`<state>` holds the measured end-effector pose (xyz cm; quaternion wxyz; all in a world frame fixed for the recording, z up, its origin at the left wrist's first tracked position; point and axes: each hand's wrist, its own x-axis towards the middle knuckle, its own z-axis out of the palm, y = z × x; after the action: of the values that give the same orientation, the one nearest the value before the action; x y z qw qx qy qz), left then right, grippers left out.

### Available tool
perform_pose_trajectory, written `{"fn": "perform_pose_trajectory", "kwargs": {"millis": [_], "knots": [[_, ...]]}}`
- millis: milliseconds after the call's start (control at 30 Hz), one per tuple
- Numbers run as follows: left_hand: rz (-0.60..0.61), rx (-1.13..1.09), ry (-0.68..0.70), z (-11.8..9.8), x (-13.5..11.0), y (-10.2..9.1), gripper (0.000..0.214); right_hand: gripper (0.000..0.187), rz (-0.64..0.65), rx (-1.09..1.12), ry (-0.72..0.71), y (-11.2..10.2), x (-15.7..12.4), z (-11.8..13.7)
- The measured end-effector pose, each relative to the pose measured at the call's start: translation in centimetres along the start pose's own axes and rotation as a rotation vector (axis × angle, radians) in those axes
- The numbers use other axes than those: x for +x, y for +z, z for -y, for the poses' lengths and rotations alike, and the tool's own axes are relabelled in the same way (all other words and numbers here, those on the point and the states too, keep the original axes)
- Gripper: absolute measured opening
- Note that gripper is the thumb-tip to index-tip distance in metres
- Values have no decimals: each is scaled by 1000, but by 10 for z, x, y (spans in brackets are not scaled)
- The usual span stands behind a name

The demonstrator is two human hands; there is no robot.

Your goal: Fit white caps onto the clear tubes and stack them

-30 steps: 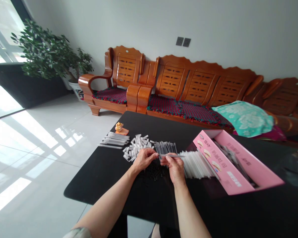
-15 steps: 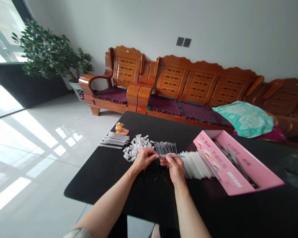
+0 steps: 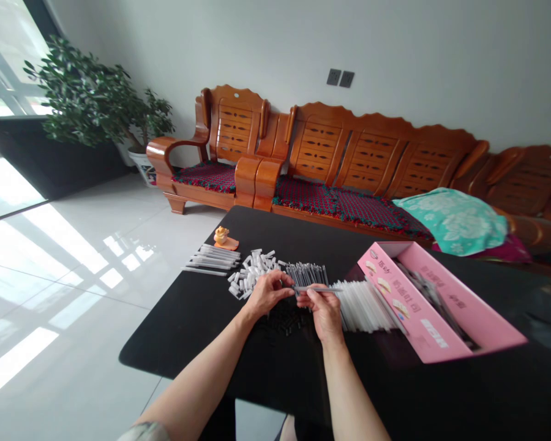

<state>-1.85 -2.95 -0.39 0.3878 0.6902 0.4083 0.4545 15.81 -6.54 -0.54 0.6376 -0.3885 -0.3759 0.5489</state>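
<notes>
My right hand [image 3: 322,311] pinches a slim grey pen barrel [image 3: 325,289], held nearly level and pointing left. My left hand [image 3: 269,295] is at the barrel's left end, thumb and forefinger curled close together; whatever small part lies between them is hidden. Just beyond the hands lies a row of dark pen refills [image 3: 307,274]. White pen caps [image 3: 252,275] are heaped beside my left hand. Small black plugs [image 3: 288,323] lie scattered below the hands. To the right of my right hand spreads a row of translucent white barrels [image 3: 365,307].
Whitish pens [image 3: 213,260] lie at the table's left edge, near a small orange figurine [image 3: 224,237]. A pink box [image 3: 422,306] with dark contents stands on the right of the black table [image 3: 183,337]. Behind it runs a wooden sofa [image 3: 367,153].
The fingers of my left hand have shifted slightly at the barrel's end, the forefinger rising a little. My right hand keeps the barrel in the same place.
</notes>
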Motion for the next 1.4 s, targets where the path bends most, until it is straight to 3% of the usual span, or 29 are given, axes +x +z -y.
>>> {"fn": "perform_pose_trajectory", "kwargs": {"millis": [233, 433, 600, 933, 1033, 1167, 1233, 1300, 1400], "knots": [[50, 87, 27, -3, 0, -1, 44, 20, -7, -3, -6, -1, 0, 0], [3, 20, 2, -3, -1, -1, 37, 21, 1, -5, -1, -1, 0, -1], [54, 66, 77, -4, 0, -2, 34, 23, -7, -7, 0, -1, 0, -2], [76, 81, 88, -4, -1, 1, 27, 16, -1, 26, -13, -5, 1, -2], [-82, 134, 73, -4, 0, -8, 28, 12, 5, 91, -44, -9, 1, 0], [-564, 310, -83, 7, 4, -34, 24, 13, 16, 95, -36, -11, 0, 1], [-701, 439, -173, 14, 4, -47, 22, 14, 12, 75, -24, -12, 0, 1], [-721, 567, -268, 19, 4, -57, 22, 15, 8, 60, -4, -13, 0, 0], [-620, 709, -389, 17, 3, -62, 24, 16, 1, 46, 20, -14, 0, -1]]}}
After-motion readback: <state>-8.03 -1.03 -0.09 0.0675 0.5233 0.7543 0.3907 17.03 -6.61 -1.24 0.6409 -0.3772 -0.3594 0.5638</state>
